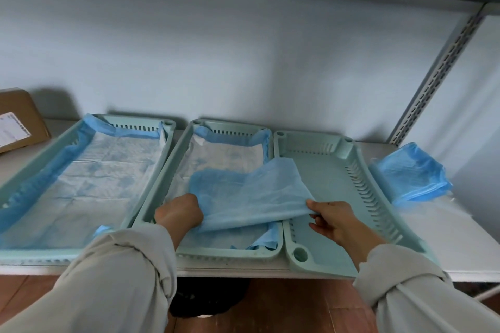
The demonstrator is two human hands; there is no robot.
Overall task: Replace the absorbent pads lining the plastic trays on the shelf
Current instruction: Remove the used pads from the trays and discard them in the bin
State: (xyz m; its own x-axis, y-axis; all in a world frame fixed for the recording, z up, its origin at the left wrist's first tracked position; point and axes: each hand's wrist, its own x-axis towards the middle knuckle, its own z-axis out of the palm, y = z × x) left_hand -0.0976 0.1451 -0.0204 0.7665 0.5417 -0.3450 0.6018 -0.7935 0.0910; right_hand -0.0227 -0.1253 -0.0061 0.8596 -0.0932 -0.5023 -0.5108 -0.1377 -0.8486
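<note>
Both hands are lifting the blue pad (251,194) out of the middle tray (173,170): left hand (179,212) bunching its 9 o'clock edge, right hand (334,217) pinching its 3 o'clock edge. Likely next: clearing it away, then relining.

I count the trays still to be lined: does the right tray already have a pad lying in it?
No, the right tray shows its bare green floor, and the blue pad held by both hands only overlaps its left rim.
</note>
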